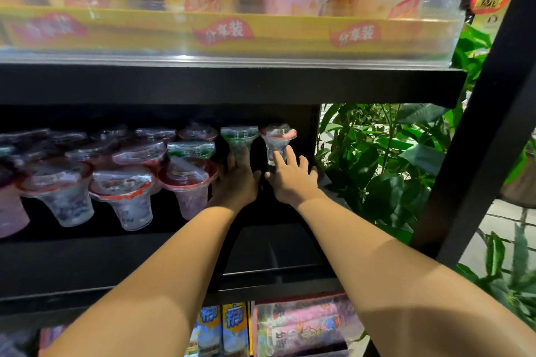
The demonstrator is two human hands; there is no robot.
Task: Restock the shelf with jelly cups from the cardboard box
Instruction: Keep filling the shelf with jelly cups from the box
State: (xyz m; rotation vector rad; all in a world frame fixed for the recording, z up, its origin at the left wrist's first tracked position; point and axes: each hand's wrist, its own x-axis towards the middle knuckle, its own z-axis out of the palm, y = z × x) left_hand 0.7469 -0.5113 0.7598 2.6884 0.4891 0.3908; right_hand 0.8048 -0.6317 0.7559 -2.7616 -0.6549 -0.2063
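Head view: the left hand (237, 180) reaches deep into the shelf (232, 81), its fingers curled round the narrow base of a green-lidded jelly cup (239, 139). Just beside it, the right hand (291, 175) lies with straight, spread fingers touching a red-lidded jelly cup (278, 142) at the row's right end. More cups (116, 180) crowd the shelf to the left. Leafy plants (377, 159) stand beyond the shelf's right side.
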